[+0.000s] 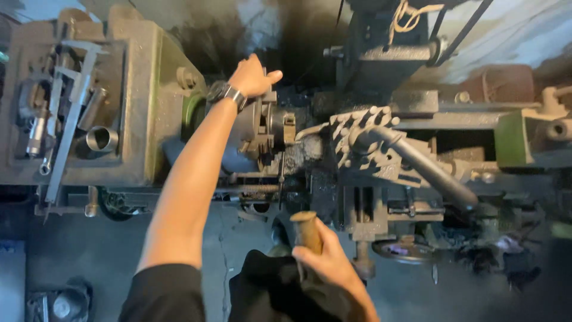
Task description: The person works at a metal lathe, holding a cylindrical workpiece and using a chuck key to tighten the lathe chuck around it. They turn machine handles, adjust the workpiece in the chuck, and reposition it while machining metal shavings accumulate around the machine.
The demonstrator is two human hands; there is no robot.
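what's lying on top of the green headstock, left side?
On the headstock: a caliper, a metal ring, a wrench, small cylindrical parts. Whatever lies beneath them is covered.

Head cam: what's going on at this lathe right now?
A person stands over an old, grimy lathe. Their left hand, with a dark watch on the wrist, rests on top of the chuck. Their right hand grips a brown cylindrical handle near the front of the machine. A tray on the left holds a caliper, a metal sleeve and other tools.
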